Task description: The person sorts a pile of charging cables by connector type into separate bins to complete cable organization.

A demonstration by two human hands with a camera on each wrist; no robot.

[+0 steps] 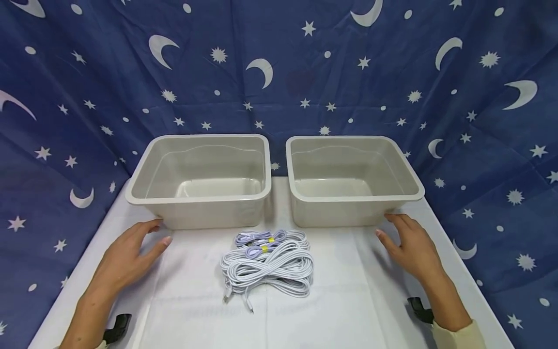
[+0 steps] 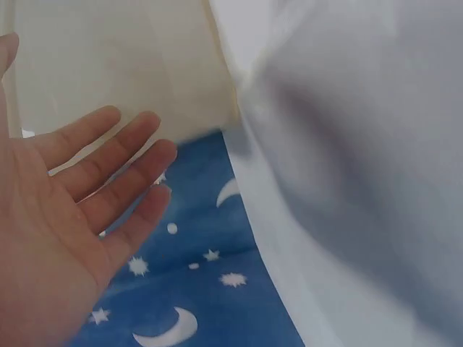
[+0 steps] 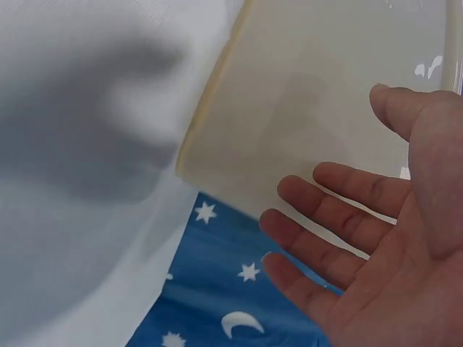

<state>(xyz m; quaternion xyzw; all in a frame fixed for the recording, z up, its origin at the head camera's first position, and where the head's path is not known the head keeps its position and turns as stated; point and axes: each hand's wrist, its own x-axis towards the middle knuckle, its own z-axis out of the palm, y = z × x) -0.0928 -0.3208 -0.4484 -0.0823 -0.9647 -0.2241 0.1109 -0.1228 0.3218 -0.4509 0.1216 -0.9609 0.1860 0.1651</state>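
My left hand [image 1: 126, 259] is held with relaxed, spread fingers near the front left corner of the left beige bin [image 1: 209, 213]. Its palm and fingers [image 2: 134, 163] appear beside that bin in the left wrist view. Over on the other side, my right hand [image 1: 411, 247] has loose, parted fingers close to the front right corner of the right beige bin [image 1: 340, 213]. Neither hand holds anything. Between them, in front of the bins, lies a pile of coiled white cables [image 1: 274, 269]. Small lilac cable bundles [image 1: 250, 237] with yellow ties rest on its back part.
Both bins stand side by side at the back of a table with a white cloth [image 1: 209, 310], a narrow gap between them. A blue curtain [image 1: 296, 63] with moons and stars rises behind and along both sides. Dark wrist-camera mounts [image 1: 116, 328] show at both wrists.
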